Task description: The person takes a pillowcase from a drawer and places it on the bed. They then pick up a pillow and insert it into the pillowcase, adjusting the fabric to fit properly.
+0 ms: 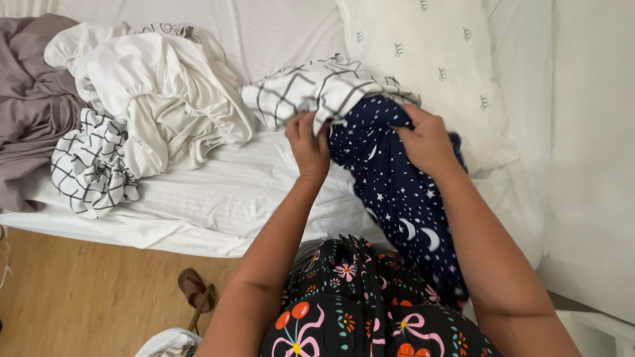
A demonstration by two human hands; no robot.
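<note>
White sheets cover the bed [218,192], and a wooden floor is seen below its near edge. A dark blue cloth with white stars and moons [397,192] is held over the near right part of the bed. Its long side runs from the hands down toward the person's lap, where its low end hangs. The left hand [309,147] is closed on the top left edge of the blue cloth, just where a white cloth with thin black checks [317,89] is touched. The right hand [426,140] is closed on the top right edge. Both hands are about as near to the cloth, one on each side. A big white pillow with small grey marks [436,66] is seen at the far right corner. A heap of white bedding [165,92], a second checked cloth [89,165] and a grey-brown cloth [30,99] are piled at the left side. A brown sandal [196,291] is seen on the floor. No box or basket is clearly seen.
</note>
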